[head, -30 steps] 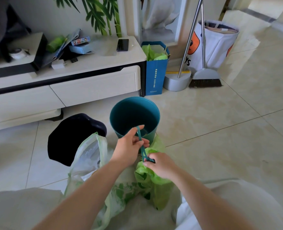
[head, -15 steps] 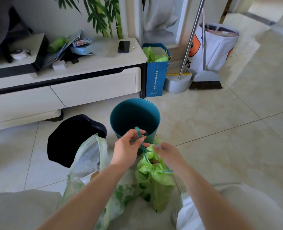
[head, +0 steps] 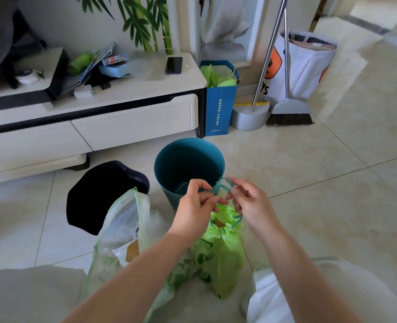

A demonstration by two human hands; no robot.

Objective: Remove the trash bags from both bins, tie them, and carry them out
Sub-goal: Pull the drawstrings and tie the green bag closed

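A small bright green trash bag point(head: 220, 250) stands on the floor between my knees, its mouth gathered by a teal drawstring point(head: 223, 185). My left hand point(head: 196, 207) and my right hand point(head: 248, 201) each pinch an end of that drawstring just above the bag. Behind them stands a teal bin point(head: 189, 164) with no bag inside. A dark navy bin point(head: 104, 194) sits to its left. A larger pale green and white trash bag point(head: 123, 231) stands open in front of the dark bin, left of my left arm.
A white TV cabinet point(head: 132, 122) with clutter on top runs along the left back. Beside it stand a blue paper bag point(head: 219, 106) with green liners, a broom point(head: 288, 113) and dustpan stand, and a white tote point(head: 307, 64). Tiled floor extends right.
My right hand rose from the bag's neck to the level of my left hand. Both hands now hold the drawstring ends close together above the bag.
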